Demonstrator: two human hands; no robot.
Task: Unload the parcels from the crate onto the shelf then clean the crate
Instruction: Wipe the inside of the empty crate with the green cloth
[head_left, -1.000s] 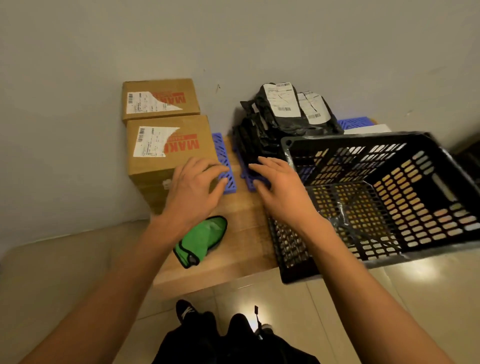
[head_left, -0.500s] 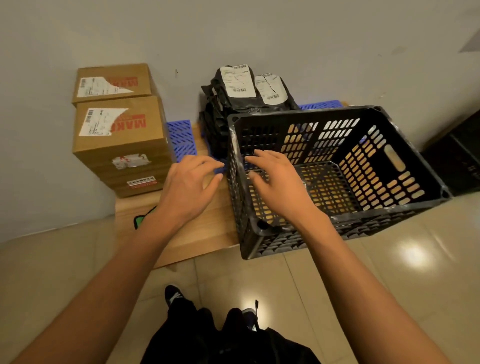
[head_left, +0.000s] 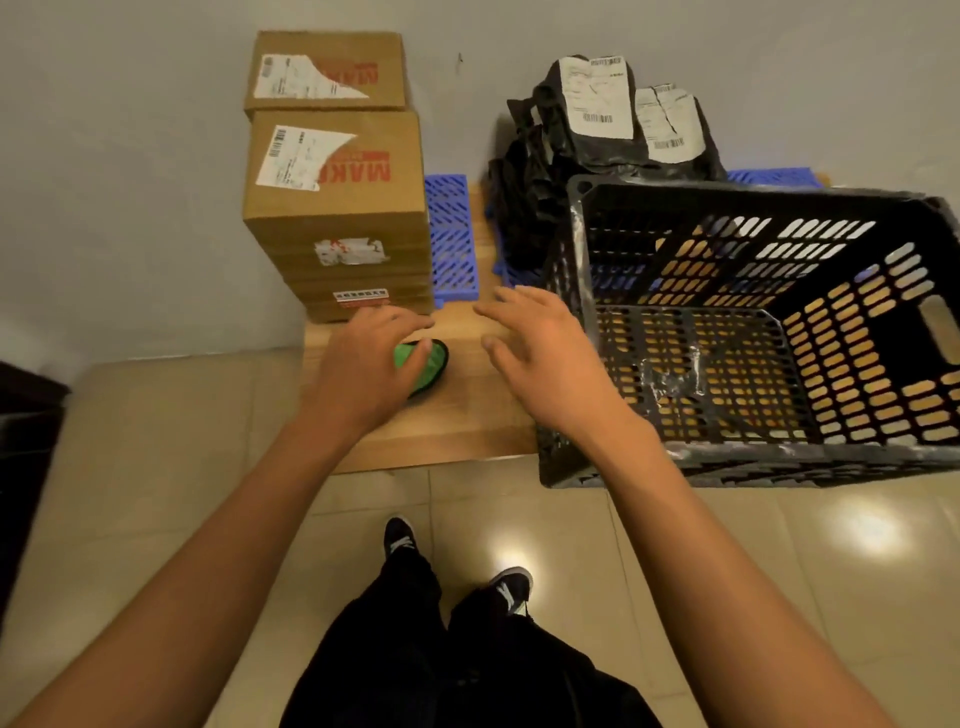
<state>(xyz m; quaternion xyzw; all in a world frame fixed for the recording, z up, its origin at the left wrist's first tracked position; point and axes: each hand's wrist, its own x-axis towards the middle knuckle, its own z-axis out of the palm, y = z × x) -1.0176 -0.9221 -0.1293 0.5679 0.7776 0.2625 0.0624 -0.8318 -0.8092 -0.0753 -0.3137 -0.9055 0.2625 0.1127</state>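
Observation:
The empty black plastic crate (head_left: 779, 457) stands at the right on the low wooden shelf board (head_left: 467, 421), with a scrap of clear tape on its bottom. Two stacks of brown cardboard boxes (head_left: 337, 208) and a pile of black parcel bags (head_left: 597, 140) stand against the wall on blue plastic grids (head_left: 452, 239). A green cloth (head_left: 431, 364) lies on the board in front of the boxes. My left hand (head_left: 358, 369) lies over the cloth, fingers across it, hiding most of it. My right hand (head_left: 540, 353) hovers with spread fingers just left of the crate and holds nothing.
Grey wall behind the shelf board. Glossy beige floor tiles lie in front, where my two feet (head_left: 405, 540) stand. A dark piece of furniture (head_left: 26, 426) sits at the left edge.
My right hand has come out of the crate and moved left over the board. My left hand has dropped down onto the green cloth. The crate stays put.

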